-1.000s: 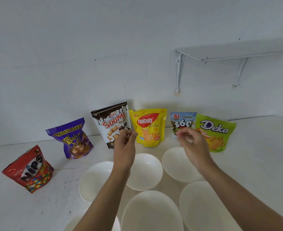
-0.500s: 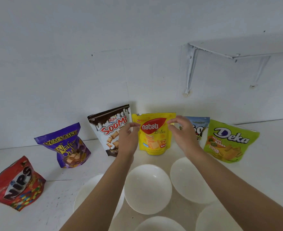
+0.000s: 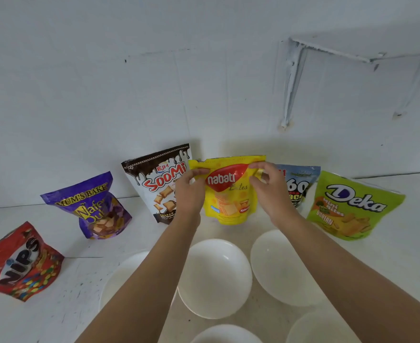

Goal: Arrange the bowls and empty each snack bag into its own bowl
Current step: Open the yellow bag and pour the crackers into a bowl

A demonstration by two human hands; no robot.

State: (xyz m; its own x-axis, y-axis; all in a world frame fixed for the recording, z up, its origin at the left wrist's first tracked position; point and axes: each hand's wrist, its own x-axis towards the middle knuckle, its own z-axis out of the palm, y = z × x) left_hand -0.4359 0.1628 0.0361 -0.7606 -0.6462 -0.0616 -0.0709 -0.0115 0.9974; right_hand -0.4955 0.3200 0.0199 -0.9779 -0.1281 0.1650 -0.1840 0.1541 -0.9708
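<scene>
Both hands have reached the yellow bag (image 3: 228,204).
Left hand (image 3: 190,194) and right hand (image 3: 269,194) pinch its top corners, at 12 o'clock beyond the middle bowl (image 3: 215,278); pull apart evenly, mouth kept upright. Whether the seal has opened is hidden behind the hands; bowls at 6 o'clock are cut off.

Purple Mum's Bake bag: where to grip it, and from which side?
Pinch the flat sealed top strip of the purple Mum's Bake bag, coming from above and the front. It stands upright with a bulging belly, the wall is behind it, and its top edge is free.
</scene>
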